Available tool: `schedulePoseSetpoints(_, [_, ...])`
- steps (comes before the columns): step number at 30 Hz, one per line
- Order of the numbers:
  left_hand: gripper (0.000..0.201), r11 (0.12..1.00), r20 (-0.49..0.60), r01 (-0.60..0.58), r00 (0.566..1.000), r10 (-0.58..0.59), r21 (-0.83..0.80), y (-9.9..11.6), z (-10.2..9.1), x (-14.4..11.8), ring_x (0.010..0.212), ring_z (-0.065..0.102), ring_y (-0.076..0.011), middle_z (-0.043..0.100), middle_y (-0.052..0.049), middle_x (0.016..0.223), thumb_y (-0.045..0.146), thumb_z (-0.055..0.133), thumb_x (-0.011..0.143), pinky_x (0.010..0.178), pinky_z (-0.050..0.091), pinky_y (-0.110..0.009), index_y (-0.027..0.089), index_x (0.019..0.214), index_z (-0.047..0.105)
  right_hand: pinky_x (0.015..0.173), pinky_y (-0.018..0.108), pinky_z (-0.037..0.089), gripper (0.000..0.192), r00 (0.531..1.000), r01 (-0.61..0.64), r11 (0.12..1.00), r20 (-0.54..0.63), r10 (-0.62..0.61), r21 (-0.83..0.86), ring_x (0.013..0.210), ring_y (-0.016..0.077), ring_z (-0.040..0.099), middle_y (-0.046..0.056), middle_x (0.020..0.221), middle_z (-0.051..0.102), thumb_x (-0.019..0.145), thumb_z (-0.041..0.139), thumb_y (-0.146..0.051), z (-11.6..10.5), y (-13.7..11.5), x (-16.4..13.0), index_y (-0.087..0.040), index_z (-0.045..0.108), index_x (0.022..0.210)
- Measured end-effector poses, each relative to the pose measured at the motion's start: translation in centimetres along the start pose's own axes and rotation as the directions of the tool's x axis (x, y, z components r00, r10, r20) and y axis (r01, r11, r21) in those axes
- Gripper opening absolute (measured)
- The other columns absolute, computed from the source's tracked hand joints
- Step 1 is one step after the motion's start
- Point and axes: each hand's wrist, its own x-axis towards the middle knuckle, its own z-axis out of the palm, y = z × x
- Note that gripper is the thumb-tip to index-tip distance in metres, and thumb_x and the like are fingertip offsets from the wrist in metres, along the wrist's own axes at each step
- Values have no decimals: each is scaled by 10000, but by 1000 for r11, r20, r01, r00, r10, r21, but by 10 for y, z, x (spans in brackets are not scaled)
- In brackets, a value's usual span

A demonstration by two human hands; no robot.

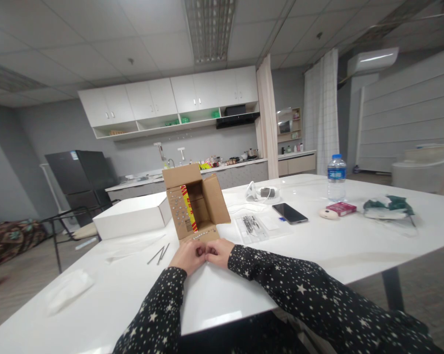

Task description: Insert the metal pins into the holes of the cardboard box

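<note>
An open cardboard box (178, 216) stands on the white table, tilted in my view, with its flaps spread and a red-and-yellow tape strip down one side. Small pale dots cover that side and run along the front flap. Just at the front flap's near edge, my left hand (188, 256) is closed, fingers curled inward. My right hand (220, 251) meets it, fingers pinched together and its tips close to the left ones. Whatever they hold is too small or hidden to make out. Two thin dark sticks (160, 253) lie left of my left hand.
Behind the left side sits a white box (131, 216); crumpled white tissue (70, 290) lies nearer. Rightward are a clear plastic packet (257, 227), a phone (290, 213), a water bottle (336, 178), a pink-red packet (343, 209) and a green-and-white bundle (387, 207).
</note>
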Motion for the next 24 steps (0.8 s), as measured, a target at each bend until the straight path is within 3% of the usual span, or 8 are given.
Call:
schedulePoseSetpoints(4, [100, 1000, -25, 18, 1000, -18, -23, -1, -1, 0, 668, 534, -138, 613, -10, 682, 215, 524, 711, 628, 379, -256, 178, 682, 612, 532, 226, 352, 112, 1000, -13, 1000, -2, 13, 12, 572, 118, 508, -14, 609, 581, 718, 585, -256, 0, -1, 0, -166, 652, 723])
schedulePoseSetpoints(9, [141, 997, -139, 73, 988, -67, 35, -6, 0, 2, 799, 561, -167, 623, -26, 805, 186, 498, 730, 736, 410, -288, 193, 804, 618, 551, 224, 365, 79, 1000, -2, 1000, -13, 2, 31, 574, 113, 509, -17, 601, 571, 703, 589, -231, 1, 1, 1, -167, 636, 711])
schedulePoseSetpoints(16, [202, 942, -313, 307, 915, -254, 134, -11, 1, 2, 919, 566, -201, 609, -46, 939, 241, 467, 789, 801, 404, -343, 223, 933, 608, 597, 239, 397, 130, 1000, -11, 1000, 3, 11, 13, 610, 129, 534, 12, 655, 615, 713, 599, -240, 3, 4, 3, -160, 678, 778])
schedulePoseSetpoints(24, [212, 883, -322, 428, 878, -355, 193, -12, 2, 2, 991, 540, -248, 592, -73, 1002, 270, 440, 797, 809, 389, -385, 220, 944, 583, 560, 239, 366, 151, 998, -9, 999, 66, 12, -39, 574, 122, 505, 7, 629, 601, 717, 601, -265, 1, 0, 0, -164, 694, 781])
